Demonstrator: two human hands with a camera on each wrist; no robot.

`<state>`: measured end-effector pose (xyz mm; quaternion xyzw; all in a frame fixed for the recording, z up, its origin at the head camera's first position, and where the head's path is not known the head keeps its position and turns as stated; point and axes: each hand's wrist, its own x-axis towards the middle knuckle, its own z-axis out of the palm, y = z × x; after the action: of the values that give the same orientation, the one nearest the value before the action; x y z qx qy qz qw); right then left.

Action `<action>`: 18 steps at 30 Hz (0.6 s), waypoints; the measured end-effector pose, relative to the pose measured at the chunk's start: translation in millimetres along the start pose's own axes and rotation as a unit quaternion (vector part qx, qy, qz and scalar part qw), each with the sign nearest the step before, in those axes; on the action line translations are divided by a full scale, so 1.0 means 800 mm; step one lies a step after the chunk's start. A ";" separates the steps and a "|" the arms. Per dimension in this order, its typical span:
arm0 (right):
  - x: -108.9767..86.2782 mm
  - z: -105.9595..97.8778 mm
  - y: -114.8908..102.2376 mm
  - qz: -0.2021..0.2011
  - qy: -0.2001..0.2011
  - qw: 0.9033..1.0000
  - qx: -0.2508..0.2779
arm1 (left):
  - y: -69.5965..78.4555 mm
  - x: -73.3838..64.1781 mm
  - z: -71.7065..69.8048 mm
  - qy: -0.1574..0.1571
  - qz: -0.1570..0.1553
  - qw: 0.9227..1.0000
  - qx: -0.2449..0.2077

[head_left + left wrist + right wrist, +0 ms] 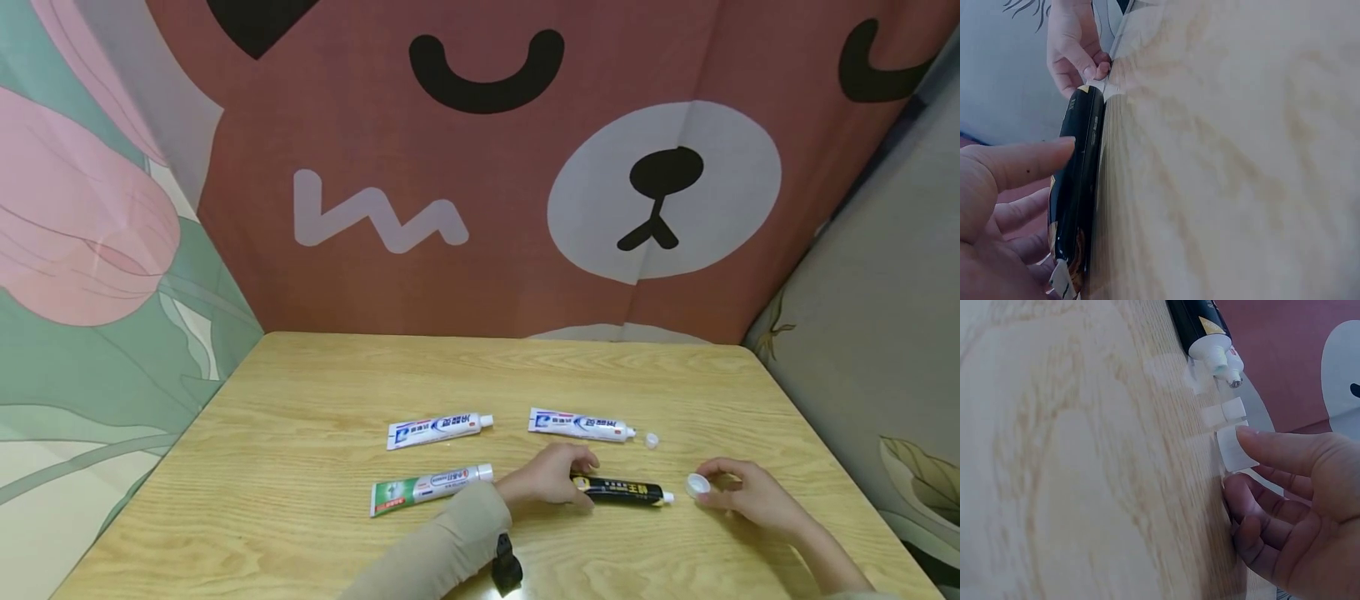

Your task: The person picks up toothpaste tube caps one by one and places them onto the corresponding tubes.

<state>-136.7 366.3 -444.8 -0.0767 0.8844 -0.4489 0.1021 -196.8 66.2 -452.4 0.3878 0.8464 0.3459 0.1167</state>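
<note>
A black toothpaste tube point(622, 490) lies on the table with its white nozzle bare and pointing right. My left hand point(551, 477) is at the tube's tail end, thumb on the near side and fingers on the far side, loosely spread. In the left wrist view the thumb point(1035, 164) reaches over the black tube point(1079, 169) without a visible squeeze. My right hand point(753, 496) pinches a white cap point(697, 485) between thumb and index finger, right of the nozzle. The cap point(1235, 449) rests at table level in the right wrist view.
Behind lie a white-and-blue toothpaste tube point(581, 425), uncapped, with a small white cap point(652, 440) beside its nozzle, and a similar capped tube point(438, 430). A green-and-white tube point(431, 489) lies left of my left forearm. Patterned cloth point(487, 283) hangs behind the wooden table point(337, 375).
</note>
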 end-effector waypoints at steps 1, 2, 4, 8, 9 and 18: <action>0.000 0.000 0.000 0.000 0.000 1.000 0.001 | 0.000 0.000 0.001 -0.001 -0.003 1.000 0.003; 0.000 0.000 0.000 0.000 0.000 1.000 0.001 | 0.001 0.000 0.001 -0.001 -0.007 1.000 -0.001; 0.000 0.001 -0.001 0.000 -0.001 1.000 0.003 | 0.001 0.001 0.002 0.000 -0.015 1.000 0.004; 0.000 0.001 -0.003 0.003 0.000 1.000 0.010 | 0.002 0.001 0.003 0.002 -0.028 1.000 0.009; 0.000 0.001 -0.004 0.005 0.000 1.000 0.011 | 0.003 0.001 0.003 0.001 -0.028 0.999 0.014; -0.001 0.003 -0.008 0.013 0.008 1.000 0.015 | 0.008 -0.001 0.003 0.007 -0.037 0.999 0.005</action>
<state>-135.0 361.0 -440.9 -0.0596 0.8792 -0.4616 0.1022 -191.6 70.0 -450.1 0.3541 0.8629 0.3393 0.1218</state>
